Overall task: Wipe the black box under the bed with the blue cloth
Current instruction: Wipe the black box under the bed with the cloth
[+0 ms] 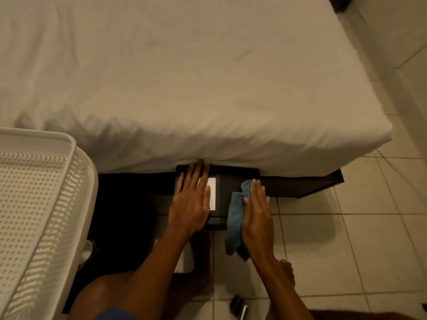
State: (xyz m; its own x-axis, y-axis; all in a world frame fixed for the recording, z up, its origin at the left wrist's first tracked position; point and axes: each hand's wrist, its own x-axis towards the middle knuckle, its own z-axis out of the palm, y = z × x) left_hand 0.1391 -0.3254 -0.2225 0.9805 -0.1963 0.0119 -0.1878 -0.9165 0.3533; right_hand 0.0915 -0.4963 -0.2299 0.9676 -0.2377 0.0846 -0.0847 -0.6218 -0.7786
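The black box [225, 190] pokes out from under the bed's near edge; it has a white label on top. My left hand [191, 199] lies flat on the box's left part, fingers spread, covering part of the label. The blue cloth [235, 218] hangs down the box's right side, and my right hand [256, 213] presses flat against it, pinning it to the box. The box's rear is hidden under the mattress.
The bed [184, 77] with a white sheet fills the upper view, on a dark frame [300, 183]. A white perforated plastic basket [39, 204] stands at the left. Beige floor tiles [346, 239] lie to the right. My knees and a foot are below; a small dark object [238, 304] lies on the floor.
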